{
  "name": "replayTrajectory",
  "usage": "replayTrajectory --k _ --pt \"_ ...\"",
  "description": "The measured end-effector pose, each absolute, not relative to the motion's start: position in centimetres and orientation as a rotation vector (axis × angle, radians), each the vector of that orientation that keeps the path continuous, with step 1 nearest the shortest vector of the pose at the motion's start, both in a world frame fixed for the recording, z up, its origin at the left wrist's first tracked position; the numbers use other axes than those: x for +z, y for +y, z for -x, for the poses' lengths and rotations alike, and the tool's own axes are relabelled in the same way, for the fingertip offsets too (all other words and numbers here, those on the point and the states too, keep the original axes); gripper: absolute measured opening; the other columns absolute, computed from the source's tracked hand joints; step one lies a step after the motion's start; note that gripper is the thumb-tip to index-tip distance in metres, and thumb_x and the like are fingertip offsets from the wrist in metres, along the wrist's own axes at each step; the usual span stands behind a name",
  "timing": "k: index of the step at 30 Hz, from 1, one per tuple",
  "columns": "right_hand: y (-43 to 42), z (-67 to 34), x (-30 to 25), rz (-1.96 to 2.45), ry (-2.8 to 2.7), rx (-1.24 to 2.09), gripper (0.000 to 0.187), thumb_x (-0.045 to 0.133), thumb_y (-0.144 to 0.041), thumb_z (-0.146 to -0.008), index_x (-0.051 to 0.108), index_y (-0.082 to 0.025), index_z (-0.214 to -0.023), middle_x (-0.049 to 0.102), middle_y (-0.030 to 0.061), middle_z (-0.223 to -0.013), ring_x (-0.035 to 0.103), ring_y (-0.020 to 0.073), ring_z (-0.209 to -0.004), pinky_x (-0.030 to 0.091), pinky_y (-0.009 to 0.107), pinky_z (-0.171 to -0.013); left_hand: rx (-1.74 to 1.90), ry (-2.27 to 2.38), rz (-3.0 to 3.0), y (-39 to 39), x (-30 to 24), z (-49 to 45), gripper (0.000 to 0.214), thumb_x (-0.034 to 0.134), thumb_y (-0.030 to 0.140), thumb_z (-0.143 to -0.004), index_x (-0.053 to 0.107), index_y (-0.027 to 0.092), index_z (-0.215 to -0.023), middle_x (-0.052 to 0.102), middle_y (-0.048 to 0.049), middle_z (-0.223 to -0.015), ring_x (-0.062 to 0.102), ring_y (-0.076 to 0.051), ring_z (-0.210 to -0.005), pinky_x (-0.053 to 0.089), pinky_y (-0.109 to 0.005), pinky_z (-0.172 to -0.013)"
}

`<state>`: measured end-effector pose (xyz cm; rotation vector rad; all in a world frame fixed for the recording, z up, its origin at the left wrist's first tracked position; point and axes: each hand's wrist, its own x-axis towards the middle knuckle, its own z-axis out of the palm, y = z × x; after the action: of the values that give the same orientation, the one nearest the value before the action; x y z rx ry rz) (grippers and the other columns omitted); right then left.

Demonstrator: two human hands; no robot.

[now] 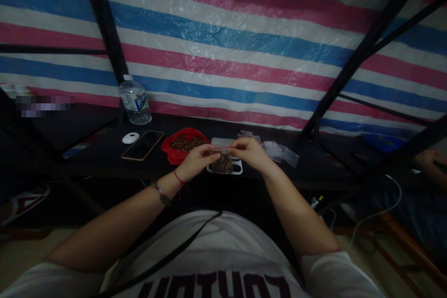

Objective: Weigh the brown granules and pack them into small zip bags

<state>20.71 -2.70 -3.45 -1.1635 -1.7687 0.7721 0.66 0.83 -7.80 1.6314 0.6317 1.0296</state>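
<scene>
Between my two hands hangs a small clear zip bag (222, 164) with brown bits in it. My left hand (199, 160) pinches the bag's top edge at its left corner, and my right hand (250, 151) pinches the same edge at the right. Directly behind and below the bag is a white kitchen scale (238, 167), partly covered by it. To the left of the scale lies a red plastic bag (169, 150), spread open, holding a heap of brown pieces (186, 142). Several flat clear zip bags (275, 150) lie right of my right hand.
A phone (143, 145), a white rounded gadget (130, 138) and a clear bottle (135, 101) stand or lie on the dark table at left. Black metal posts (104, 18) rise before a striped plastic sheet (223, 37). Another person's hand (431, 163) shows at far right.
</scene>
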Motion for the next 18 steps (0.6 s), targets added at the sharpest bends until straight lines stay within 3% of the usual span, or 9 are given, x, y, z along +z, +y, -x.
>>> replayTrajectory --k 4,18 --pt "-2.31 -20.63 -3.96 1.199 -1.755 0.661 0.021 0.068 -0.037 -0.073 0.068 -0.015 -0.071 0.060 -0.0006 -0.063 0.051 0.0104 -0.057 0.038 0.022 -0.052 1.034 0.743 -1.724 1.15 -7.69 -0.35 0.033 0.070 0.047 -0.071 0.071 0.015 -0.079 0.070 -0.0041 -0.077 0.063 -0.018 -0.073 0.050 -0.031 -0.072" --pt "-2.01 -20.60 -3.87 1.192 -1.708 0.567 0.021 0.065 -0.037 -0.075 0.067 -0.016 -0.075 0.063 0.0005 -0.068 0.053 0.0118 -0.060 0.040 0.023 -0.057 1.246 0.755 -1.468 1.39 -7.27 -0.21 0.036 0.074 0.046 -0.067 0.064 0.015 -0.083 0.067 -0.0030 -0.076 0.061 -0.016 -0.071 0.049 -0.028 -0.069"
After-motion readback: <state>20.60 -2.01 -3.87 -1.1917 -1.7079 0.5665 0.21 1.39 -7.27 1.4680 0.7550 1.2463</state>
